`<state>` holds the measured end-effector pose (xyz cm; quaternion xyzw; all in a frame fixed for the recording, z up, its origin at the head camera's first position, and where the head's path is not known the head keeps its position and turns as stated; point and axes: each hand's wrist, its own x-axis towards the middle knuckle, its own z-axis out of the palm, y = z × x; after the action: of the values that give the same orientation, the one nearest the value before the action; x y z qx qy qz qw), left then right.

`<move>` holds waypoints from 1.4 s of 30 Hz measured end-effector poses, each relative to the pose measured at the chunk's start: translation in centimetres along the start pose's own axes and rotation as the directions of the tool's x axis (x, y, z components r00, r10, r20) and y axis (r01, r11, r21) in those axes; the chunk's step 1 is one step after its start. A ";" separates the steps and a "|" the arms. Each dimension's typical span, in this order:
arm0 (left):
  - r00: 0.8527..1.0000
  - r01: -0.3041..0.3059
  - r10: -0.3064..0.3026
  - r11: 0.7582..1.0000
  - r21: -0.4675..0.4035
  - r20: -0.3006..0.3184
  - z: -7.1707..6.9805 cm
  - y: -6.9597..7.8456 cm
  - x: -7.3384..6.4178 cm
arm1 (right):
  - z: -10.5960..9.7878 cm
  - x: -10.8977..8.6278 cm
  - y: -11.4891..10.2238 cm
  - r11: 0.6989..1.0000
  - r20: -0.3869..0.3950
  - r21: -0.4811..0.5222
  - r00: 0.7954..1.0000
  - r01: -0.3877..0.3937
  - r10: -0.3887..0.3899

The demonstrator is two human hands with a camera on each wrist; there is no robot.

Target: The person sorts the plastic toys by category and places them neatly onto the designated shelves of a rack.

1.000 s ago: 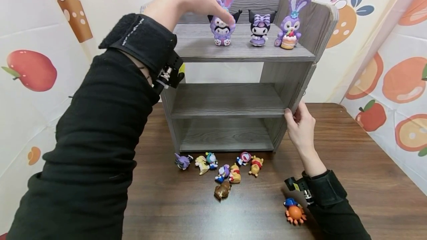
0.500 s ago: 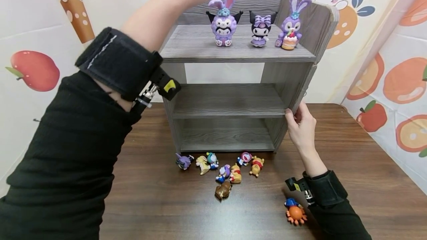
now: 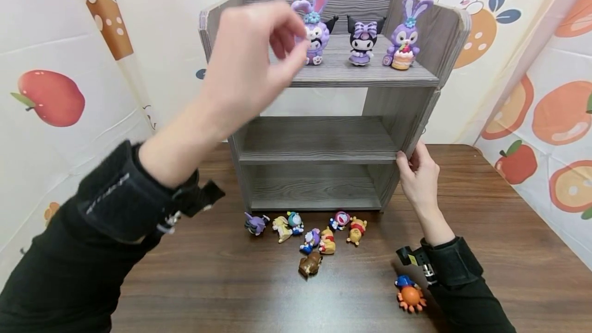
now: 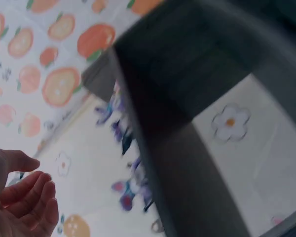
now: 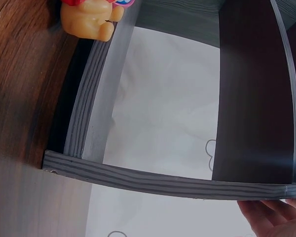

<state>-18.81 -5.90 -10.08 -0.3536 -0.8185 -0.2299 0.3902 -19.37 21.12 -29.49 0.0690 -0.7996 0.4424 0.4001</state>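
My left hand (image 3: 250, 60) hovers before the upper left of a grey wooden shelf (image 3: 316, 139), fingers loosely curled around nothing. From the head it partly covers a purple figurine with rabbit ears (image 3: 314, 30) on the top board. Beside that figurine stand a black-and-purple figurine in a striped bow (image 3: 363, 42) and a purple rabbit figurine holding a cake (image 3: 403, 40). In the left wrist view the left fingers (image 4: 32, 202) are bare. My right hand (image 3: 422, 179) grips the shelf's right side, thumb at the front edge; its fingers (image 5: 266, 215) show outside the side panel.
Several small figurines lie before the shelf, among them a yellow bear (image 3: 327, 241), another bear (image 3: 356, 230), a purple one (image 3: 256, 224) and a brown one (image 3: 310, 264). An orange crab-like figurine (image 3: 411, 296) lies near the right forearm. Printed cloth surrounds the wooden table (image 3: 222, 281).
My left hand has left the rabbit-eared figurine on the top board, rising first and then coming down and left, toward me. The right hand keeps its hold on the shelf.
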 end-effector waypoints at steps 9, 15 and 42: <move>0.989 -0.038 0.044 0.998 -0.051 0.143 2.8 0.6 -7.6 | -0.3 -0.2 0.1 1.000 -0.008 -0.008 1.000 0.006 -0.006; 0.962 -0.061 0.073 0.997 -0.053 0.265 4.4 -0.1 -11.8 | -0.3 -0.1 0.1 1.000 -0.005 -0.004 1.000 0.009 -0.009; 0.715 -0.025 0.055 0.998 -0.054 0.697 9.2 -6.3 -23.3 | 0.0 0.0 0.0 1.000 -0.001 0.021 1.000 -0.004 0.004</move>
<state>-17.57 -13.25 -34.84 -0.4396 -0.8925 -0.0877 0.0503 -19.39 21.14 -29.47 0.0716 -0.7949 0.4517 0.3987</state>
